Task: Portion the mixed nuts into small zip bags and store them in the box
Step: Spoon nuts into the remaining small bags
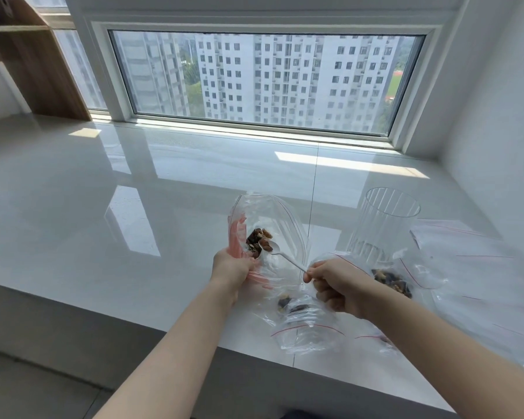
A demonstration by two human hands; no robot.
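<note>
My left hand (232, 267) grips the lower edge of a large clear zip bag (273, 216) that stands open, with mixed nuts (258, 241) inside. My right hand (336, 287) holds a white plastic spoon (280, 254) whose bowl reaches into that bag beside the nuts. A small zip bag (303, 325) with a few nuts lies on the counter below my hands. Another small bag holding nuts (392, 282) lies to the right. A clear ribbed plastic box (384, 222) stands upright behind my right hand and looks empty.
More small zip bags with red strips (472, 261) lie flat at the right. The glossy white counter (133, 207) runs to a window at the back. Its front edge drops off near my forearms. A wooden shelf (28, 55) stands at far left.
</note>
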